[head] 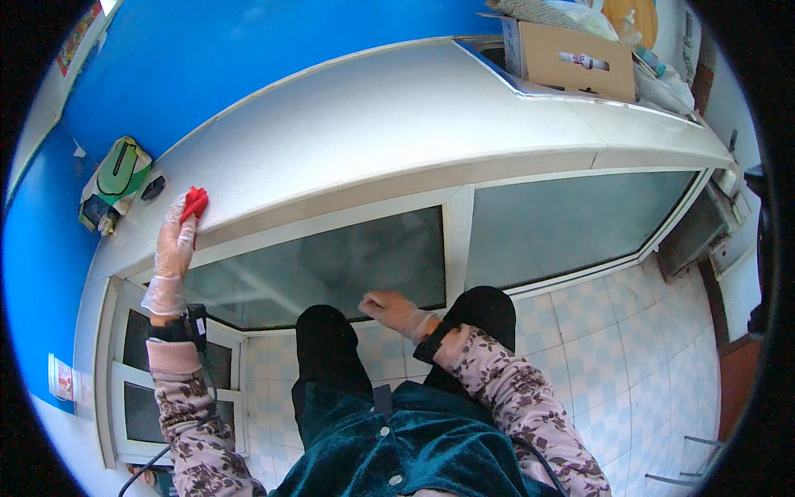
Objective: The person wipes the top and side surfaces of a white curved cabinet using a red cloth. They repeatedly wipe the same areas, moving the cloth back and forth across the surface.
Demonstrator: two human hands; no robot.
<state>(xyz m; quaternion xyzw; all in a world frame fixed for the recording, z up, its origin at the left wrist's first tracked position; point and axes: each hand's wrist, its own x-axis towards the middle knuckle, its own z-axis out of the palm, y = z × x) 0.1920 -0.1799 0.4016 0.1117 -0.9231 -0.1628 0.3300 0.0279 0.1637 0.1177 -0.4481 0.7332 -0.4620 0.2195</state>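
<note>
My left hand (172, 248), in a clear plastic glove, holds a red cloth (194, 204) down on the left end of a white countertop (360, 118), near its front edge. Just beyond the fingers lie a small black object (153, 188) and a green and white soft package (119, 171). My right hand (397, 312), gloved the same way, hangs low before the dark glass panel (335, 261) of the cabinet front. Its fingers are loosely curled together, and I see nothing in them.
A cardboard box (574, 59) and plastic bags (664, 87) crowd the counter's far right. Further along, a second glass panel (577, 230) sits in the white frame. A paper cup (62, 377) stands at the left. Cables (146, 467) trail near my arms. Pale tiles (596, 348) cover the floor.
</note>
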